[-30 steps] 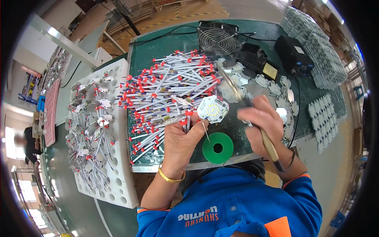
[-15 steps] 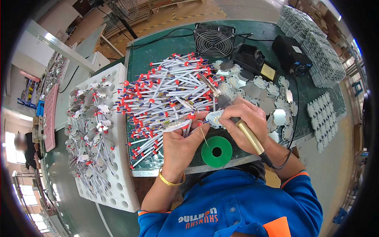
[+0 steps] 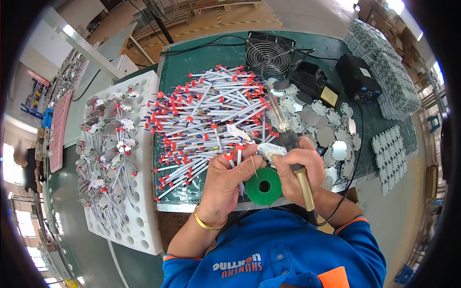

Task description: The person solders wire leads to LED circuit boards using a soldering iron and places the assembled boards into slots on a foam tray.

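My left hand [image 3: 222, 183] is closed around white wire leads [image 3: 239, 152] with red caps; a thin solder wire [image 3: 254, 165] shows at its fingertips. A round LED board [image 3: 238, 133] stands just above that hand, on the far side of the fingers. My right hand [image 3: 307, 165] grips a soldering iron [image 3: 301, 183], its tip slanting up and away over the pile. The fingers of this hand also touch a white LED board [image 3: 272, 150] between the two hands. Below them lies a green solder spool [image 3: 275, 186].
A big heap of wire leads [image 3: 206, 103] covers the bench's middle. Loose boards [image 3: 326, 137] lie right of it, near a fan [image 3: 270, 54], an iron stand [image 3: 309, 77] and a black soldering station [image 3: 357, 77]. A white foam tray [image 3: 144, 201] holds wired boards at left.
The board by my left hand now sits higher and further from me, and the wire leads show more upright. My right hand has shifted slightly nearer; the iron stands steeper.
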The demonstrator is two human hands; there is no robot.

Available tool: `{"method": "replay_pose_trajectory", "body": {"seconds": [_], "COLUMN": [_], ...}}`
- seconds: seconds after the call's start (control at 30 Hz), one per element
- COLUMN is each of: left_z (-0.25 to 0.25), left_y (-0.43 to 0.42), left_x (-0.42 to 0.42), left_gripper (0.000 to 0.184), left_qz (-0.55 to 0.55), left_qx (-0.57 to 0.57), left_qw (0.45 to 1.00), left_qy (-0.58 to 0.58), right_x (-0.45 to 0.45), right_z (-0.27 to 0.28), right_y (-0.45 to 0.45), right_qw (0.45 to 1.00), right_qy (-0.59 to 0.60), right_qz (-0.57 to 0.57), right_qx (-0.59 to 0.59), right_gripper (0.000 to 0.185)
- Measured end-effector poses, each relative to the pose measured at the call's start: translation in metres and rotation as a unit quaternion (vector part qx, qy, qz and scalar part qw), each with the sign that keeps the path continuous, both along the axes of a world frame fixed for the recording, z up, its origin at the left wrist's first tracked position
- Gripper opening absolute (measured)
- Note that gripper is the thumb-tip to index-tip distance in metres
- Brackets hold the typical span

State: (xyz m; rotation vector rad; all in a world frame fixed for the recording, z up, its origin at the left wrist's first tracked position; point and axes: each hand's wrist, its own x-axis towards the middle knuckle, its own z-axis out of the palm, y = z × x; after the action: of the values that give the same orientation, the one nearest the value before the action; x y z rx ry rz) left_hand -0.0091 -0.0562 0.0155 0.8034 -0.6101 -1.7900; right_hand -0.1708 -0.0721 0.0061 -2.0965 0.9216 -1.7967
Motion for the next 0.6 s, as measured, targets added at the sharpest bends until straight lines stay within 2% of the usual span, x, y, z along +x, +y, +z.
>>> {"method": "replay_pose_trajectory", "body": {"seconds": [0.23,0.3,0.43,0.5,0.57,0.6], "left_z": [0.006,-0.004,0.003,0.009,0.013,0.015], "left_y": [0.003,0.003,0.004,0.004,0.004,0.004], "left_x": [-0.004,0.0,0.001,0.004,0.009,0.011], "left_gripper": [0.023,0.023,0.022,0.019,0.017,0.015], "left_qz": [0.035,0.01,0.041,0.072,0.094,0.111], "left_qx": [0.033,-0.015,-0.021,-0.027,-0.057,-0.085], "left_qw": [0.998,1.0,0.999,0.992,0.984,0.973], "left_qy": [-0.032,0.016,-0.008,-0.1,-0.141,-0.181], "right_x": [-0.001,-0.001,0.0,-0.005,-0.026,-0.035], "right_z": [-0.007,-0.008,-0.004,0.0,0.013,0.017], "right_y": [0.006,0.006,0.005,0.004,0.009,0.01], "right_qw": [1.0,0.999,0.999,0.998,0.987,0.986], "right_qy": [0.028,0.033,0.046,0.045,0.148,0.149], "right_qz": [-0.006,0.002,0.006,0.013,0.07,0.075], "right_qx": [-0.004,-0.011,-0.018,-0.032,-0.01,-0.01], "right_gripper": [0.024,0.025,0.029,0.03,0.027,0.027]}}
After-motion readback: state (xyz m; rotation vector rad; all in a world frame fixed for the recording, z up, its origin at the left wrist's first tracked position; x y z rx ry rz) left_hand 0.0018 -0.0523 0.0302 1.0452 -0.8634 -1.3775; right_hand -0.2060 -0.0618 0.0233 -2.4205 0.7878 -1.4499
